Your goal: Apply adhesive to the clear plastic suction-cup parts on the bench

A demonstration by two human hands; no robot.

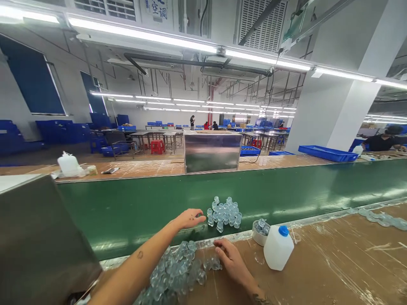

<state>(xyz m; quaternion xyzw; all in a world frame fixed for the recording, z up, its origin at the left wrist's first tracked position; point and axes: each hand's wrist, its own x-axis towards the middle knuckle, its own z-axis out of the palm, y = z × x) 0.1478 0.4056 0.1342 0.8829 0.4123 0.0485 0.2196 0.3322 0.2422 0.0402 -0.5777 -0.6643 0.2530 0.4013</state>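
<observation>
My left hand (190, 218) reaches over the green conveyor belt (143, 203), fingers stretched out and nothing visible in them. Just right of its fingertips, a cluster of clear, rounded plastic pieces (225, 214) lies on the belt. Near the belt's front edge, my right hand (231, 259) hovers with thumb and fingers apart, and no piece shows in it. A few more clear pieces (212, 264) lie on the brown tabletop to its left. They adjoin a larger heap of the same pieces (174, 271), partly hidden behind my left forearm.
A white jug with a blue cap (279, 248) stands right of my right hand, beside a round tub (259, 238) of clear pieces. A metal panel (41, 241) rises at left. Across the belt are a metal box (213, 153) and blue tray (327, 153). A person (383, 139) sits far right.
</observation>
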